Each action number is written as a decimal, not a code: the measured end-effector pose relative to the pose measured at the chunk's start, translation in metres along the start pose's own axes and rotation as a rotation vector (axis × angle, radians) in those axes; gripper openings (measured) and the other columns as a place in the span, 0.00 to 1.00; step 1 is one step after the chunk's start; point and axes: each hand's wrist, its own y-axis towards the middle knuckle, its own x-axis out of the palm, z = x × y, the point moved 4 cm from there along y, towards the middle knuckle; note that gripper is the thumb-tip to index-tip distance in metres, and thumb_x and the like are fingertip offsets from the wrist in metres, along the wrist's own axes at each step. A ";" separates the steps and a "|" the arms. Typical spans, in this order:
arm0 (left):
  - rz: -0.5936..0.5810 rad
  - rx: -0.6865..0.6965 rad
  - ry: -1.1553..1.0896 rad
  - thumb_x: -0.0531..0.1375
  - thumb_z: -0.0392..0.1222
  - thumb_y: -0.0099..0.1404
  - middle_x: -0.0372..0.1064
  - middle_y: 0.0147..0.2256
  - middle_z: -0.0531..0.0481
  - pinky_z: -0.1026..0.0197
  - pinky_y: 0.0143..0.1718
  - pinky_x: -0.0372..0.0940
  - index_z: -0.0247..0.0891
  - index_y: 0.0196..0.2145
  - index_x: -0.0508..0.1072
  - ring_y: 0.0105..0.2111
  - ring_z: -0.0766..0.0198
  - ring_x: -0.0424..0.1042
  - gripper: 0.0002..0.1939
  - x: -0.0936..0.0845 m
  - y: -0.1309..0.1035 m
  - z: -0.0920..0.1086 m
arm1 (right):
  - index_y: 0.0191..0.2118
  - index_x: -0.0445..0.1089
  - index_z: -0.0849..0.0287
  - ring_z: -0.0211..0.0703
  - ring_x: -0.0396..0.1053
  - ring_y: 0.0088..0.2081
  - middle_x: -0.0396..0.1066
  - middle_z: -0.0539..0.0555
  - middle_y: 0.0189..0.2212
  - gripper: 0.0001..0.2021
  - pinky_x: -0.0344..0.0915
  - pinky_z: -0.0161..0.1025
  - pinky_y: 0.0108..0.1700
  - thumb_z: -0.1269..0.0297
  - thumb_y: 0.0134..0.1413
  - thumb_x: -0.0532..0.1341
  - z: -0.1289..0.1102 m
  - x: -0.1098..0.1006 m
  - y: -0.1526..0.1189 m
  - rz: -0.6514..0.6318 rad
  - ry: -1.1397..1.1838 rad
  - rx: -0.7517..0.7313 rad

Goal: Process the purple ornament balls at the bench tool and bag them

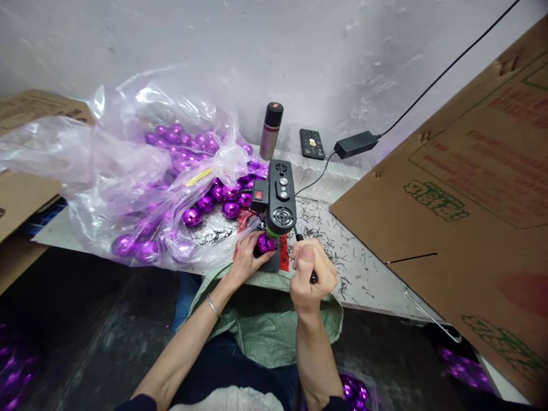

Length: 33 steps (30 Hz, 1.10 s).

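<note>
A shiny purple mirrored ball (266, 244) sits under the head of a small black bench drill press (281, 197). My left hand (248, 257) is closed round the ball, thumb on the near side and fingers at its left. My right hand (313, 271) is wrapped in a fist round the black-tipped feed lever (298, 236) at the right of the machine. The drill bit and its contact with the ball are hidden by the machine's head. Under the machine, a red strip (283, 257) shows on the table.
A clear plastic bag (141, 165) of purple balls (205, 202) spreads over the table's left. Behind stand a spray can (270, 131), a phone (311, 144) and a power adapter (355, 144). Dark shavings (319, 228) litter the table. A large cardboard box (462, 200) leans at right. Green cloth (265, 331) hangs in front.
</note>
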 end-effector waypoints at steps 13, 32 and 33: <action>0.029 0.038 0.046 0.68 0.52 0.67 0.77 0.53 0.39 0.47 0.57 0.68 0.38 0.58 0.72 0.55 0.48 0.76 0.26 0.004 -0.004 0.000 | 0.28 0.57 0.53 0.37 0.61 0.24 0.64 0.48 0.24 0.18 0.65 0.41 0.34 0.65 0.73 0.47 0.044 0.015 -0.063 0.105 -0.125 -0.205; 0.069 0.064 0.017 0.69 0.52 0.65 0.78 0.52 0.38 0.48 0.54 0.70 0.38 0.57 0.72 0.53 0.47 0.78 0.27 0.007 -0.001 -0.003 | 0.28 0.58 0.54 0.37 0.70 0.27 0.63 0.46 0.25 0.19 0.69 0.41 0.35 0.63 0.75 0.46 0.058 0.025 -0.077 0.164 -0.015 -0.222; 0.065 0.064 0.012 0.69 0.52 0.65 0.78 0.52 0.38 0.47 0.54 0.70 0.38 0.57 0.72 0.53 0.47 0.78 0.27 0.007 0.001 -0.004 | 0.28 0.58 0.54 0.37 0.70 0.27 0.63 0.46 0.25 0.19 0.69 0.41 0.35 0.63 0.75 0.46 0.057 0.025 -0.077 0.149 -0.016 -0.219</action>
